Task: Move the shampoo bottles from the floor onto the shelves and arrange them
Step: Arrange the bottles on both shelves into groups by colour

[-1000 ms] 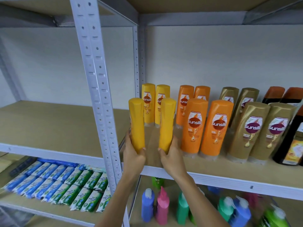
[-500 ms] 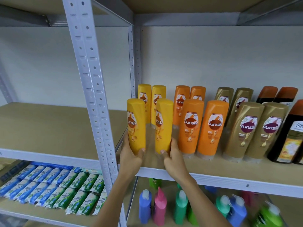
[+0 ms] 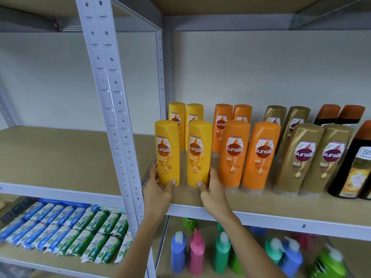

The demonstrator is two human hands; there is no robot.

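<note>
The left hand (image 3: 158,189) grips one tall yellow plastic shampoo bottle (image 3: 167,152); the right hand (image 3: 213,189) grips another (image 3: 198,153). Both stand upright, labels forward, left of the orange bottles (image 3: 233,153) on the brown shelf board (image 3: 261,203).

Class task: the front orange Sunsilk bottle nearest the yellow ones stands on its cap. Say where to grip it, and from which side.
Grip the front orange bottle low on its body, coming from the open shelf front. It is tall, upright and neighbours stand close on both sides, so thumb on the label, fingers behind.
</note>
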